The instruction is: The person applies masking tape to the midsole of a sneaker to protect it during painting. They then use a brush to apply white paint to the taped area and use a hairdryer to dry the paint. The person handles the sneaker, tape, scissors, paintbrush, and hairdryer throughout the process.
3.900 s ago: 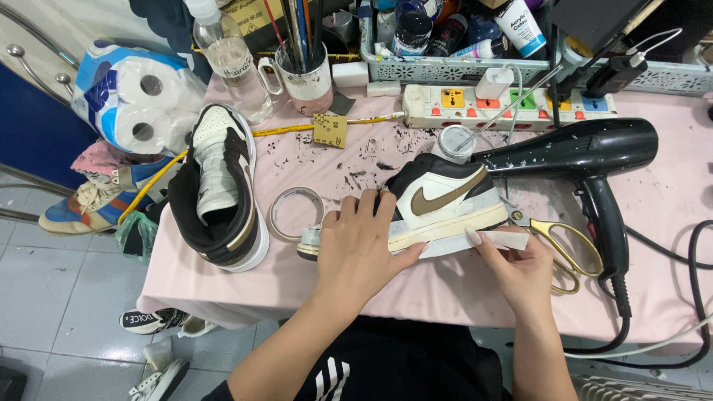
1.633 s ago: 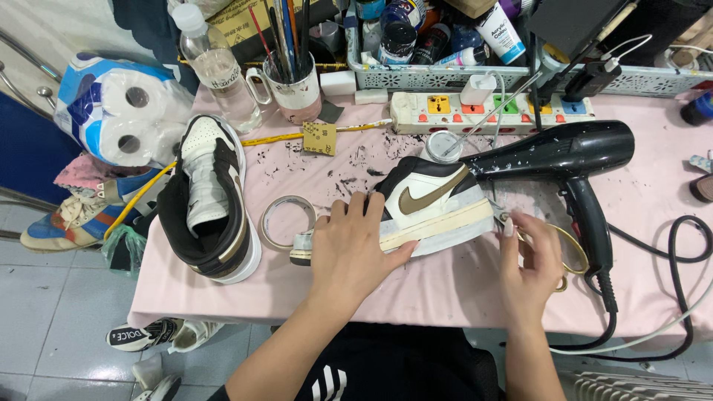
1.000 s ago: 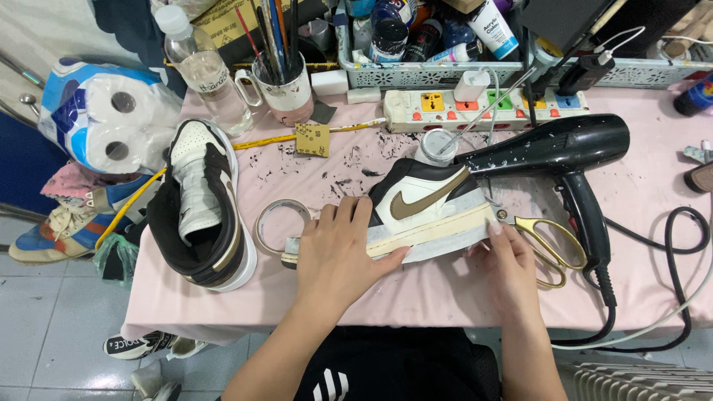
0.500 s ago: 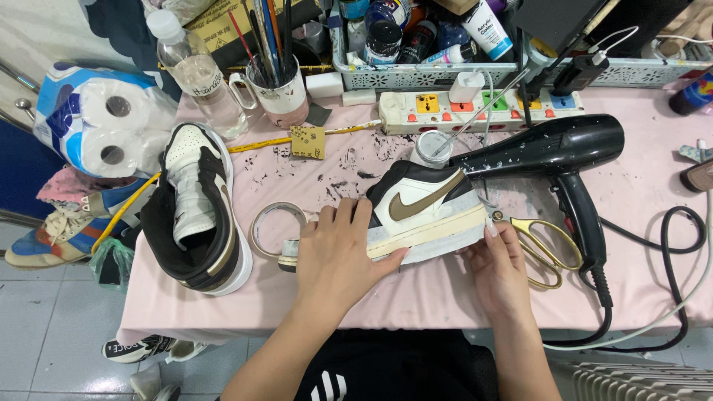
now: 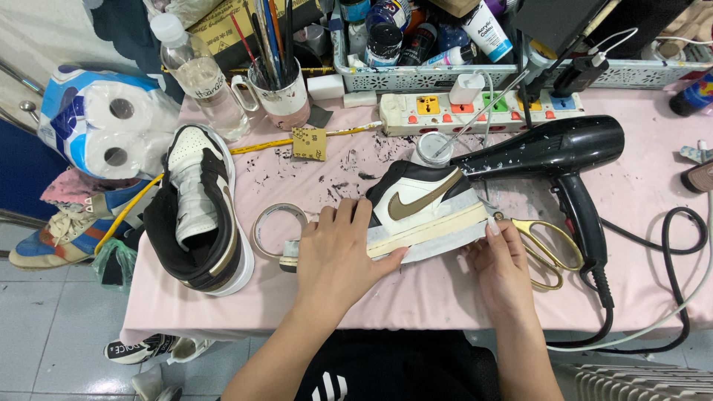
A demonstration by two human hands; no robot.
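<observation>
left hand lies flat, pinning the sneaker; right hand pinches the masking tape along the sole edge. best kept taut, pressed smoothly.

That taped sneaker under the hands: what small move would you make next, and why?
Probably slide the right hand along the tape strip, pressing it onto the sole edge. The left hand already pins the sneaker flat, and the tape's end by the right fingertips looks loose.

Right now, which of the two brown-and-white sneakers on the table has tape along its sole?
The sneaker under both hands, lying on its side beside the hair dryer. The other sneaker, left of the tape roll, shows no tape.
</observation>
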